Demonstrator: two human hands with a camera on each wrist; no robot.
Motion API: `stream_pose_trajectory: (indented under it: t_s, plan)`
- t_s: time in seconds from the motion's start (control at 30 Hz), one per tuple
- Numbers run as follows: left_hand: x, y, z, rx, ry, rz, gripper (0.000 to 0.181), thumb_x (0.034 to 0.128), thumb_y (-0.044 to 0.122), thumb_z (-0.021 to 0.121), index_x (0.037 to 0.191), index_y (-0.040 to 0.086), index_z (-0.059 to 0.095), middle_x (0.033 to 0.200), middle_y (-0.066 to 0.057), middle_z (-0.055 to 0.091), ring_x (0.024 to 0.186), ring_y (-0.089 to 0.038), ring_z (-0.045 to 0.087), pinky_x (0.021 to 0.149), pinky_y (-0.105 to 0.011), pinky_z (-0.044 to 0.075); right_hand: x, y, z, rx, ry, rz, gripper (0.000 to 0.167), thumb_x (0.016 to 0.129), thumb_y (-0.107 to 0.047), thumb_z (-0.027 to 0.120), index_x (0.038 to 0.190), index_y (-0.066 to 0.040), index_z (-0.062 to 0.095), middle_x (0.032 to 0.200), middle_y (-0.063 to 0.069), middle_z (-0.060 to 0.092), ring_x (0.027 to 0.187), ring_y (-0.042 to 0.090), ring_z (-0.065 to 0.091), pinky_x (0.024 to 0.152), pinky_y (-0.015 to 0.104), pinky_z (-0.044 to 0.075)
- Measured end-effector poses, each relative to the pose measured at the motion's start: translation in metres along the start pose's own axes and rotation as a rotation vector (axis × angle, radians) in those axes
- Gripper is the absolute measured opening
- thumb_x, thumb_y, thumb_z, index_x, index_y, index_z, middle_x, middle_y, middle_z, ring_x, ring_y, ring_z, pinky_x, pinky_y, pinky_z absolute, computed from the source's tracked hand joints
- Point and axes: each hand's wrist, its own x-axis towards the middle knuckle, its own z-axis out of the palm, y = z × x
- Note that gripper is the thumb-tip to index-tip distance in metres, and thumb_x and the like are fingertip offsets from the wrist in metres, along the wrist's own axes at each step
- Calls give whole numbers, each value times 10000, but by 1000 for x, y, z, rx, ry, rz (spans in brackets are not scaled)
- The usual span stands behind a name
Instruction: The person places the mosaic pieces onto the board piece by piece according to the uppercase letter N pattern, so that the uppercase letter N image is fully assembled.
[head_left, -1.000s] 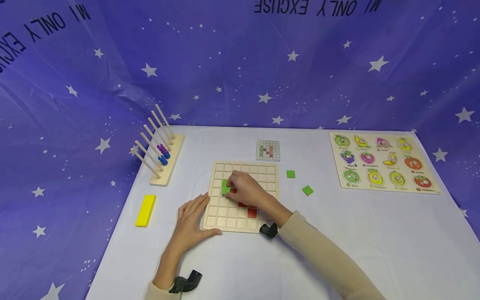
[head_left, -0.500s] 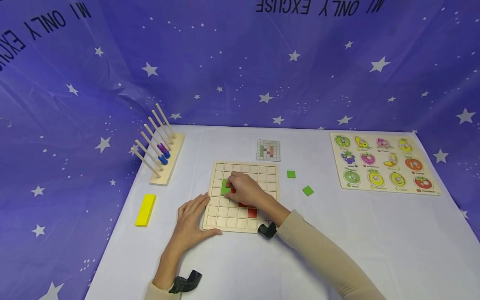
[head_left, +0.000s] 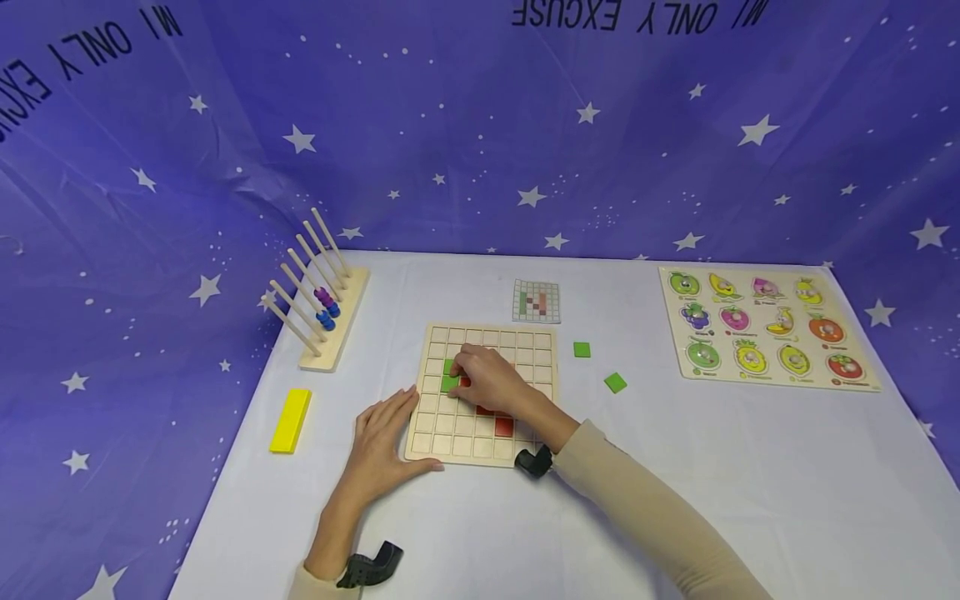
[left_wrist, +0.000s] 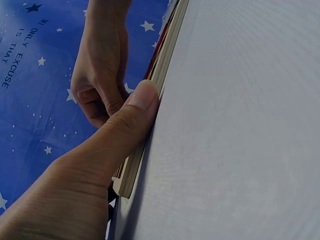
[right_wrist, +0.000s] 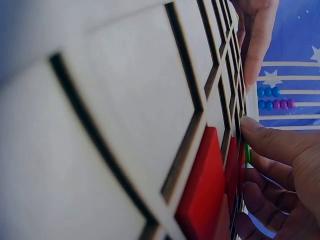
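Note:
A wooden grid board (head_left: 453, 446) lies on the table in the head view, with several red tiles (head_left: 505, 427) set in its cells. My right hand (head_left: 491, 380) reaches over it and pinches a green tile (head_left: 449, 384) at the left side of the grid. Another green tile (head_left: 447, 367) shows just behind that one, partly covered by my fingers. In the right wrist view, thumb and index finger meet at the green tile's edge (right_wrist: 247, 153). My left hand (head_left: 384, 450) steadies the board's near left corner, fingers along the left edge, thumb (left_wrist: 143, 97) against the front edge.
Two loose green tiles (head_left: 582, 350) lie right of the board. A gridded pattern card (head_left: 536, 301) is behind it. To the left stand a peg rack (head_left: 348, 321) with beads and a yellow block (head_left: 290, 421). A fruit puzzle (head_left: 772, 329) lies far right.
My right hand has shifted slightly, and the green tile in its fingers has come a little nearer and lower, showing a second green tile behind. My left hand stays put.

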Motion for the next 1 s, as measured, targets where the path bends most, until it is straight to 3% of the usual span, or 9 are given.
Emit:
stream_pose_trajectory:
  t_s: [0.57, 0.8, 1.0]
  plan:
    - [0, 1, -1, -10, -16, -21, 1118, 593, 597, 861, 1478, 70, 426, 1548, -73, 405, 1405, -253, 371, 1094, -467, 196, -5, 2, -3, 10, 12, 4, 322, 812, -338, 805, 1012, -108, 701, 942, -22, 627, 792, 89, 524, 763, 275, 485]
    - [-1, 0, 1, -11, 2, -7, 1119, 580, 590, 867, 1469, 63, 438, 1541, -78, 415, 1396, -266, 382, 1093, -468, 201, -19, 8, -26, 77, 57, 39, 344, 817, -305, 804, 1048, -78, 690, 938, 12, 627, 808, 121, 538, 761, 309, 479]
    - [0, -1, 1, -9, 4, -7, 1124, 573, 588, 870, 1468, 63, 439, 1542, -81, 413, 1398, -269, 380, 1090, -475, 202, -38, 33, -46, 99, 100, 68, 329, 833, -265, 791, 1072, -65, 684, 963, 53, 645, 840, 177, 570, 785, 354, 474]
